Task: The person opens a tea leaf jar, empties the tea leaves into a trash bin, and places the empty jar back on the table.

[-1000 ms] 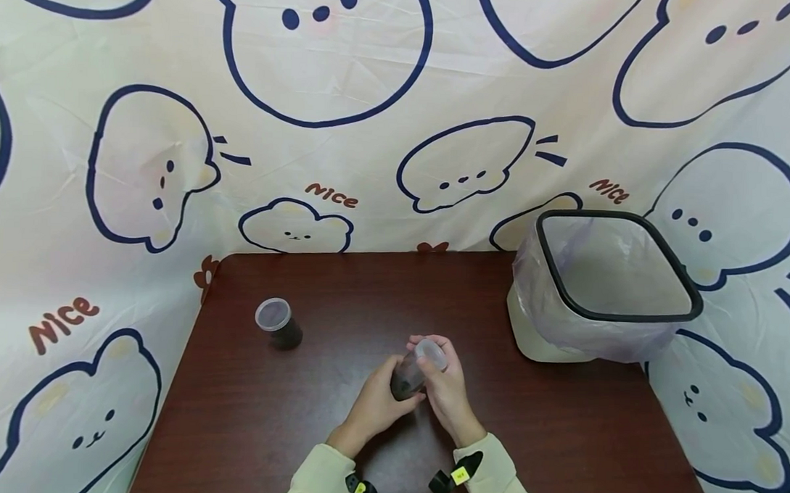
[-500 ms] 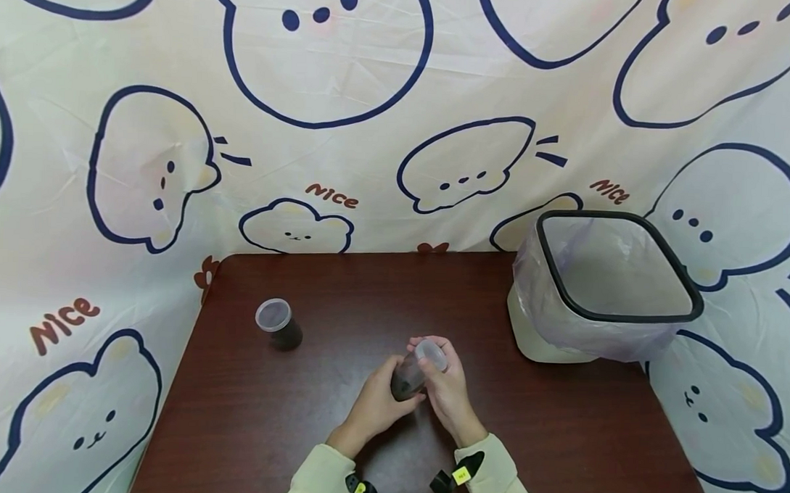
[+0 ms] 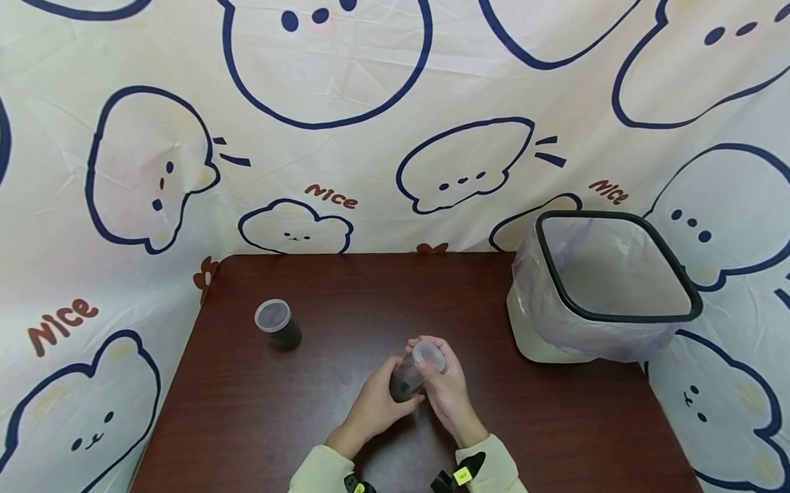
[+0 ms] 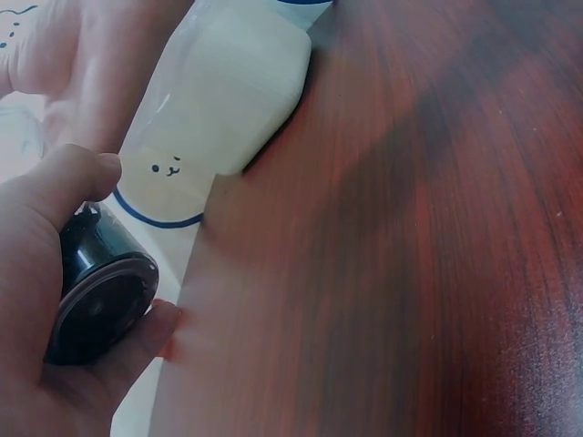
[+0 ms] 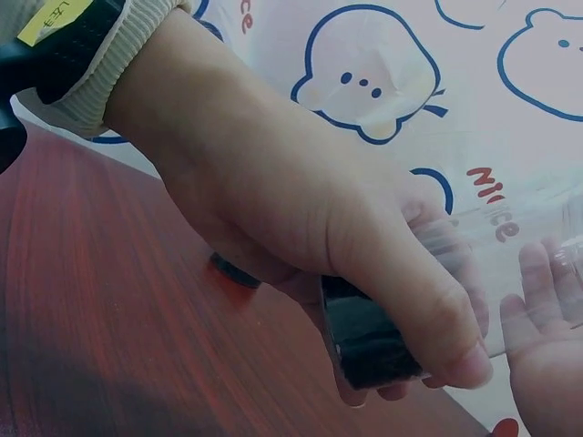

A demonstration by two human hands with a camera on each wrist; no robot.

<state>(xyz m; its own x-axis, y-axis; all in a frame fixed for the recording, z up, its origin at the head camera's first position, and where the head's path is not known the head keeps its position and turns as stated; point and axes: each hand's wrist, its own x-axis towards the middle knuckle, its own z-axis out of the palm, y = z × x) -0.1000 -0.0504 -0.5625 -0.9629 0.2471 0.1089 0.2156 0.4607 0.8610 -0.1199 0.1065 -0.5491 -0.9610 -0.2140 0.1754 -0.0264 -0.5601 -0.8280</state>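
Note:
A clear plastic jar (image 3: 405,382) with dark contents and a pale translucent top is held tilted over the middle of the table. My left hand (image 3: 375,405) grips its lower, dark end, with thumb and fingers to either side. Around the upper end, my right hand (image 3: 451,393) curls its fingers, thumb lying along the side near the top. In the left wrist view the round dark base (image 4: 105,309) faces the camera. The right wrist view shows a dark part (image 5: 369,341) under the right thumb. Another jar (image 3: 279,324) of the same look stands upright at the left.
A pale bin (image 3: 539,331) with a black rim and a translucent bag liner stands at the table's back right. The dark brown table (image 3: 341,295) meets a cartoon-printed cloth (image 3: 365,158) at its back and sides.

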